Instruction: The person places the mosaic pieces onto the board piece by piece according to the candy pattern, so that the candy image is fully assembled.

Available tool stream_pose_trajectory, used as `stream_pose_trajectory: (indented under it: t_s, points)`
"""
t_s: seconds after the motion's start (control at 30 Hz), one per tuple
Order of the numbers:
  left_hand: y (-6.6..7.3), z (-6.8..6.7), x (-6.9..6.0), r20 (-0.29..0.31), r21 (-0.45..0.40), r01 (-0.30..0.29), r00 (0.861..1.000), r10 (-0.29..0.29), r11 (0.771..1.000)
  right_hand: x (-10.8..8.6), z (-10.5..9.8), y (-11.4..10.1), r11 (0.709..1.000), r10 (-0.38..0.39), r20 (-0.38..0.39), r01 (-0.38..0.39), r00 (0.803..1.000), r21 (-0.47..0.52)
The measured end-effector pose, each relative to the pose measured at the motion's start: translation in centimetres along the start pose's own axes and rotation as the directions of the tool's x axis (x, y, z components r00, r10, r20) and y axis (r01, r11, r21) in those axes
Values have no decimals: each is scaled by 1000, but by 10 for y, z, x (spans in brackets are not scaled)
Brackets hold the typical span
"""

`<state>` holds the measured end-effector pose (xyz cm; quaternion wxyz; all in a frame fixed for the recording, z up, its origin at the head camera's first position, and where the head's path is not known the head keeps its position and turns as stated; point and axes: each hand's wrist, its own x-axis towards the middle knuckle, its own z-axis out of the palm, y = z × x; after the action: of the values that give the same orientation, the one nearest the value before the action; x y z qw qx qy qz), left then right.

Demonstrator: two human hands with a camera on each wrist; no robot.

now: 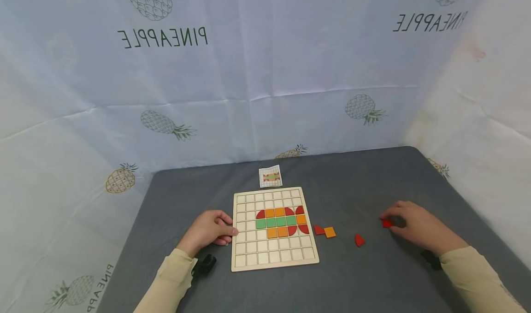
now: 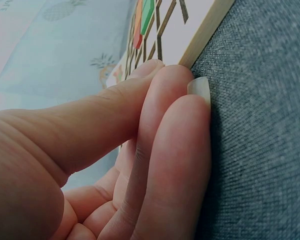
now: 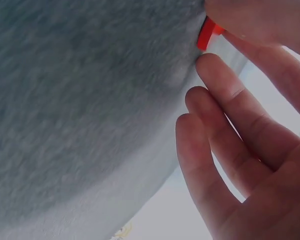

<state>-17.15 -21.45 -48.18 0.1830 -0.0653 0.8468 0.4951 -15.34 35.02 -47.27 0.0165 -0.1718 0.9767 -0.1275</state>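
A square wooden grid board [image 1: 274, 230] lies on the table, with red, orange and green tiles [image 1: 275, 221] set in its cells. My left hand [image 1: 210, 232] pinches the board's left edge between thumb and fingertips; the left wrist view shows the fingers [image 2: 177, 150] at the board's rim. Far to the right, my right hand [image 1: 419, 225] holds a red tile [image 1: 386, 223] at table level between thumb and index finger. In the right wrist view that red tile [image 3: 206, 34] is partly hidden by the thumb, while the other fingers are spread loosely.
Just right of the board lie a red quarter-round tile [image 1: 319, 230] and an orange square tile [image 1: 329, 232]. Another red tile [image 1: 359, 240] sits between them and my right hand. Behind the board is a small pattern card [image 1: 270, 176]. A pineapple-print cloth [image 1: 249, 73] hangs around the grey table [image 1: 186, 188].
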Motion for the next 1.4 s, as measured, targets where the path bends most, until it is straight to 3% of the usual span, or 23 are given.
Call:
stream_pose_trajectory:
  t_s: [0.33, 0.57, 0.73, 1.0, 1.2, 1.4]
  points:
    - [0, -1, -1, -7, -2, 2, 1000, -2, 1000, -5, -7, 2, 1000, 14, 39, -13, 999, -18]
    - [1, 1, 0, 8, -9, -13, 1000, 13, 1000, 8, -1, -14, 999, -35, -17, 35, 999, -7]
    - [0, -1, -1, 13, -21, -8, 1000, 8, 1000, 43, 8, -57, 997, -81, -43, 81, 996, 15]
    - [0, 1, 0, 14, -20, -13, 1000, 13, 1000, 98, 23, -155, 988, -134, -10, 135, 991, 73]
    - [1, 2, 1, 6, -20, -14, 1000, 14, 1000, 116, 37, -210, 962, -255, -24, 256, 967, 98]
    - [0, 1, 0, 0, -30, -14, 1000, 13, 999, 120, 50, -241, 929, -356, -51, 359, 933, 91]
